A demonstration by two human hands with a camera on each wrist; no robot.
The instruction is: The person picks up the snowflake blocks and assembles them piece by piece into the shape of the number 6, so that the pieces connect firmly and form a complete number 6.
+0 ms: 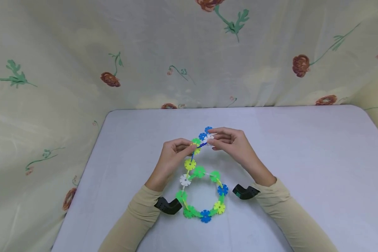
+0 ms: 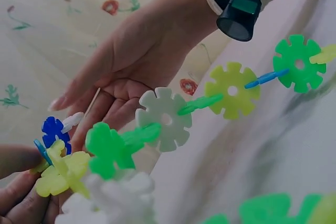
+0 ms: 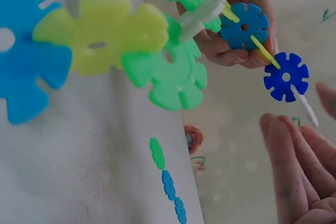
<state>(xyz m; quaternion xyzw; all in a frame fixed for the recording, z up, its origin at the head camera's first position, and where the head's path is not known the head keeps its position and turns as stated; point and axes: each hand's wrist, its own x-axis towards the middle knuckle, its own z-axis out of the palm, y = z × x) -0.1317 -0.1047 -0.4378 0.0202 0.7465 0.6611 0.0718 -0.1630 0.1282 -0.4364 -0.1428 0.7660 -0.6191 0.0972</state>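
A linked chain of notched flower-shaped plastic discs, in green, yellow, blue and white, curves in a loop below my hands; a yellow disc [image 1: 190,164] lies along its raised part. My left hand [image 1: 175,154] pinches the chain near its upper end, around the light blue disc [image 3: 244,27]. Beyond that grip a dark blue disc [image 3: 286,77] sticks out, with a white disc [image 3: 305,108] slotted edge-on into it at the tip. Around this white disc my right hand [image 1: 230,140] has its thumb and fingers spread apart, fingertips close to it.
A short separate strip of discs lies on the table behind the hands, its blue disc [image 1: 209,130] at the far end. The white table [image 1: 318,157] reaches back to a flower-patterned curtain [image 1: 151,56]. Black wrist cameras sit on both sleeves near the loop.
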